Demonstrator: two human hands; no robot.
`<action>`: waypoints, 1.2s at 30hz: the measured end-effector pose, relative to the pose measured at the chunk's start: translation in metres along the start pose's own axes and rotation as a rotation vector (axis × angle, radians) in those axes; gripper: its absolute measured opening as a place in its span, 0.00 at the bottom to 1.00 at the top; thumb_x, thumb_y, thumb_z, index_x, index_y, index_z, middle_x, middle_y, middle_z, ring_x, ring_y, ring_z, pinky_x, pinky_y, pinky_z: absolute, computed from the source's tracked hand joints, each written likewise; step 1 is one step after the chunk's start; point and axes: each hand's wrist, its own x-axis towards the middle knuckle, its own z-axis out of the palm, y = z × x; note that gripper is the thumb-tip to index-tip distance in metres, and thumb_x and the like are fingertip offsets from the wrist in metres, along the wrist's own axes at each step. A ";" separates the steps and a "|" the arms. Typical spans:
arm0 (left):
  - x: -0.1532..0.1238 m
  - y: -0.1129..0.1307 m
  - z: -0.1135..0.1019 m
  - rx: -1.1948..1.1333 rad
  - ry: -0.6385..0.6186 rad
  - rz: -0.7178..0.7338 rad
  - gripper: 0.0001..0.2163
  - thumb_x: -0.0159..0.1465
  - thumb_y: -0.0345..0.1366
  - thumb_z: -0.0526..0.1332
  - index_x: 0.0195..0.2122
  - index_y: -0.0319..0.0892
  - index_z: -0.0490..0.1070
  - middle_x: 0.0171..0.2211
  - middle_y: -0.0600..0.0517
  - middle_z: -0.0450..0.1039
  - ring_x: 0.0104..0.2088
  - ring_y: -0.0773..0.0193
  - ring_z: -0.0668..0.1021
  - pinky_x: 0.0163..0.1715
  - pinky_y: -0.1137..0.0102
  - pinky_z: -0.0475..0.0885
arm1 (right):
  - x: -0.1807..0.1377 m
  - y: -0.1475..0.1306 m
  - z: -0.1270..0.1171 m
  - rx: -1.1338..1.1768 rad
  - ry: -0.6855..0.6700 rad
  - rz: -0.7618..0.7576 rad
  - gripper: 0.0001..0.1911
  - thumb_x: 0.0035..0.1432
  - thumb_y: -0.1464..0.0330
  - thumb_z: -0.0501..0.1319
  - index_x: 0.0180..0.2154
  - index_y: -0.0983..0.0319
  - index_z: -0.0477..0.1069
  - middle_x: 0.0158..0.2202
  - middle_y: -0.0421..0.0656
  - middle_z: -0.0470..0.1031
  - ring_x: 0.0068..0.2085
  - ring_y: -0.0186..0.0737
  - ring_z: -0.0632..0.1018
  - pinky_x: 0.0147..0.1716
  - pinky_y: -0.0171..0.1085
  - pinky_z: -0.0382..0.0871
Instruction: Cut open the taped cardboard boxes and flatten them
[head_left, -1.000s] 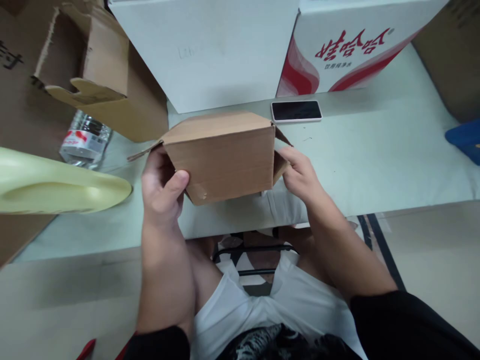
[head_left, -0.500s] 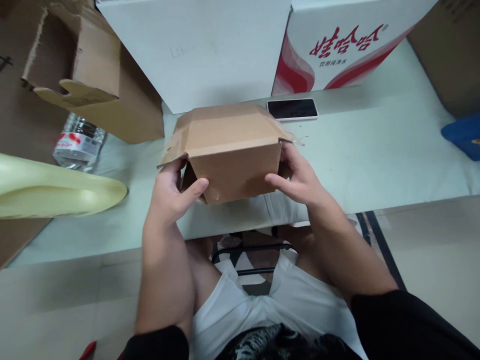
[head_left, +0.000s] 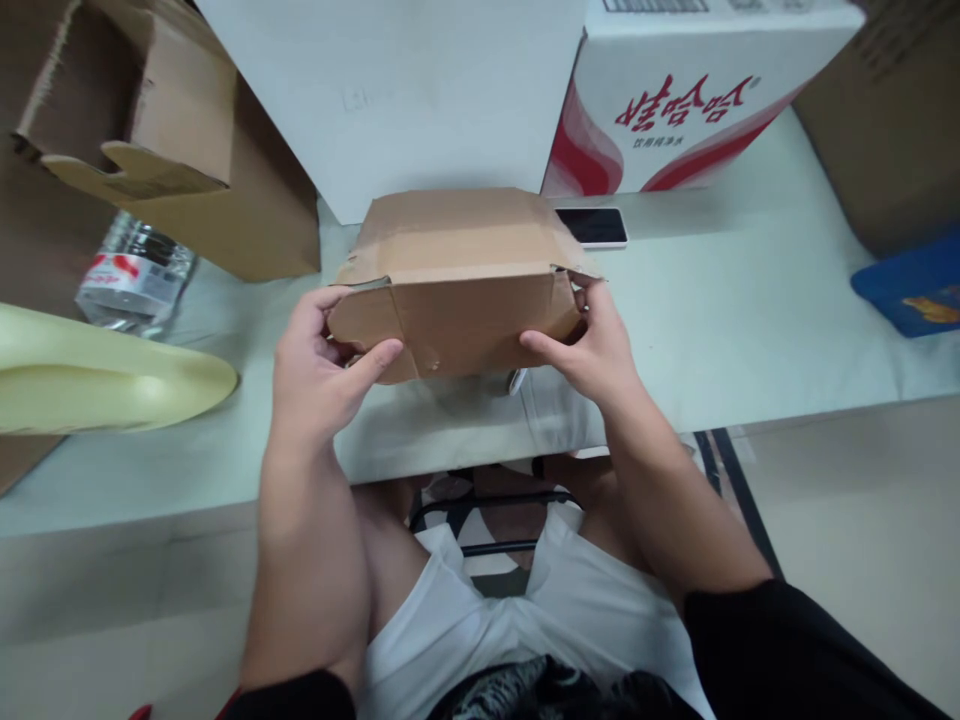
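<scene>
Between my hands is a brown cardboard box (head_left: 465, 315), partly folded, its flaps facing me. My left hand (head_left: 319, 360) grips its left side, thumb on the front panel and fingers behind the side flap. On the right, my right hand (head_left: 589, 340) holds the other side the same way, thumb pressed on the front and fingers at the corner. The box's inside is hidden from me. Below its lower edge a small round shiny item (head_left: 517, 380) shows on the table; I cannot make out what it is.
A phone (head_left: 596, 228) lies behind the box, partly covered by it. Large white cartons (head_left: 450, 100) stand at the back. To the left are an open cardboard box (head_left: 262, 200), a water bottle (head_left: 135, 275) and a pale yellow object (head_left: 135, 370). A blue item (head_left: 911, 290) sits at the right.
The box has tilted, and its left front flap now lies more in line with the front panel. My left hand has shifted outward along it. The small round item has come into sight underneath.
</scene>
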 end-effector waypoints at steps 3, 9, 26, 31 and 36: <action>0.002 -0.004 0.002 -0.049 0.037 0.018 0.36 0.44 0.54 0.84 0.52 0.48 0.75 0.40 0.56 0.80 0.33 0.65 0.80 0.25 0.69 0.76 | 0.001 0.001 -0.001 0.001 0.047 0.038 0.37 0.48 0.46 0.75 0.52 0.58 0.70 0.51 0.50 0.78 0.53 0.55 0.78 0.54 0.55 0.76; 0.002 0.015 0.007 -0.093 0.104 0.028 0.25 0.51 0.52 0.81 0.43 0.44 0.80 0.44 0.50 0.81 0.39 0.62 0.82 0.27 0.73 0.76 | 0.001 -0.011 -0.003 0.082 0.116 0.006 0.25 0.54 0.51 0.72 0.45 0.57 0.70 0.43 0.43 0.80 0.44 0.46 0.79 0.46 0.47 0.77; -0.002 0.042 0.008 -0.460 -0.098 -0.049 0.14 0.64 0.48 0.71 0.47 0.49 0.88 0.66 0.47 0.74 0.58 0.47 0.83 0.60 0.60 0.79 | 0.013 0.001 0.003 0.866 0.208 0.770 0.24 0.49 0.46 0.74 0.34 0.58 0.76 0.31 0.40 0.79 0.34 0.40 0.80 0.32 0.37 0.75; -0.005 0.041 0.006 -0.441 -0.113 -0.149 0.15 0.60 0.49 0.74 0.44 0.48 0.89 0.67 0.43 0.73 0.59 0.44 0.83 0.61 0.61 0.79 | 0.014 0.011 0.005 0.995 0.130 0.735 0.22 0.51 0.50 0.75 0.40 0.58 0.79 0.39 0.40 0.84 0.40 0.40 0.82 0.40 0.39 0.78; -0.003 0.047 0.009 -0.460 -0.013 -0.110 0.17 0.57 0.50 0.76 0.44 0.48 0.88 0.63 0.43 0.77 0.59 0.46 0.82 0.59 0.58 0.80 | 0.013 0.007 0.008 0.990 0.188 0.634 0.17 0.50 0.55 0.74 0.38 0.56 0.77 0.40 0.37 0.83 0.40 0.39 0.81 0.39 0.38 0.77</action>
